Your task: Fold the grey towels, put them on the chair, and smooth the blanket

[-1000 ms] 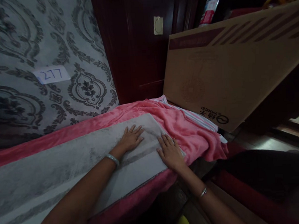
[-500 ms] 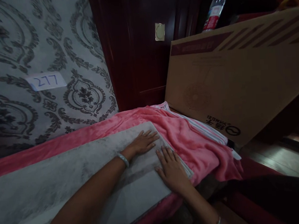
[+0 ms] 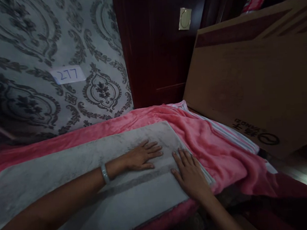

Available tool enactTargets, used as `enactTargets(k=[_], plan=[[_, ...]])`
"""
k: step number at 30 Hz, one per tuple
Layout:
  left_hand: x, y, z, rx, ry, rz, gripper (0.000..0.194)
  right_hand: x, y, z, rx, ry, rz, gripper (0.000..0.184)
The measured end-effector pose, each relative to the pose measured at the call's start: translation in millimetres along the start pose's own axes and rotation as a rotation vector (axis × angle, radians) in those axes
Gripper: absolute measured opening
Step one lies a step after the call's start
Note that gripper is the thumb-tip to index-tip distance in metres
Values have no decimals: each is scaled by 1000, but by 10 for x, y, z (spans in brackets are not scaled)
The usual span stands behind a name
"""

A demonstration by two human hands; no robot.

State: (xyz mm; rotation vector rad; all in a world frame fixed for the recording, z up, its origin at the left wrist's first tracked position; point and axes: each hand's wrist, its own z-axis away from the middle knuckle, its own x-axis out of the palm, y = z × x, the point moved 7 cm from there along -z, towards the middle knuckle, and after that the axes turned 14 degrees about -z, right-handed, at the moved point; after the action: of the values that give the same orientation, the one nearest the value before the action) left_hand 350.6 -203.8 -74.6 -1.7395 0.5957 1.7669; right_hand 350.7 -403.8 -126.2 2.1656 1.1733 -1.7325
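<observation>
A folded grey-white towel (image 3: 76, 175) with darker stripes lies flat on a pink fleece blanket (image 3: 209, 139). My left hand (image 3: 141, 155) rests palm down on the towel near its right end, fingers stretched out and pointing right. A pale bangle sits on that wrist. My right hand (image 3: 190, 173) lies flat on the towel's right near corner, fingers spread and pointing away from me, close to the edge where towel meets blanket. Neither hand holds anything.
A large brown cardboard box (image 3: 255, 81) leans at the right, over a striped white cloth (image 3: 230, 133). Patterned grey wallpaper with a paper label "277" (image 3: 67, 75) rises behind. Dark red wooden panelling (image 3: 160, 48) stands at the back centre.
The view has swung left and closer. My left hand has drawn back slightly to the left on the towel; my right hand stays flat at the towel's corner.
</observation>
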Motion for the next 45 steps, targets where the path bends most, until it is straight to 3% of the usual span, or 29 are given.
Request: enactTargets(k=[2, 7, 10, 12, 14, 17, 19, 21, 27, 29, 32, 35, 37, 40, 43, 45], plan=[[87, -235, 123, -109, -14, -4, 69, 20, 16, 13, -15, 22, -3, 62], [218, -1288, 212, -522, -58, -48, 63, 20, 24, 24, -41, 58, 29, 60], [190, -1557, 331, -646, -45, -80, 61, 14, 22, 20, -44, 51, 45, 60], [120, -1506, 492, -694, 19, -112, 62, 17, 27, 23, -46, 46, 44, 60], [70, -1280, 672, -661, 82, -111, 64, 28, 42, 31, -50, 48, 44, 61], [121, -771, 869, -434, 79, -44, 70, 47, 75, 45, -69, 68, 50, 61], [189, -574, 963, -347, 46, -15, 71, 63, 91, 48, -85, 82, 52, 62], [230, -640, 1035, -415, 32, -20, 69, 82, 101, 47, -97, 87, 57, 62], [151, -1281, 1351, -772, 8, -71, 61, 105, 173, 50, -101, 76, 99, 60], [93, -1266, 1575, -820, 42, -77, 62, 102, 218, 10, -82, 22, 108, 59], [76, -952, 1914, -742, 75, -67, 66, 84, 190, -201, -37, -76, 112, 56], [151, -580, 2144, -635, 46, -38, 68, 78, -101, -636, -95, -106, 101, 55], [213, -477, 2217, -635, 24, -11, 68, 133, -333, -987, -132, -132, 97, 55], [268, -568, 2267, -683, 7, 0, 68, 301, -484, -1422, -99, -208, 99, 55], [268, -858, 2463, -808, -15, -37, 64, 438, -334, -1632, -15, -224, 103, 55], [274, -1083, 2765, -946, -57, -54, 63, 480, -169, -1667, 25, -187, 115, 56]])
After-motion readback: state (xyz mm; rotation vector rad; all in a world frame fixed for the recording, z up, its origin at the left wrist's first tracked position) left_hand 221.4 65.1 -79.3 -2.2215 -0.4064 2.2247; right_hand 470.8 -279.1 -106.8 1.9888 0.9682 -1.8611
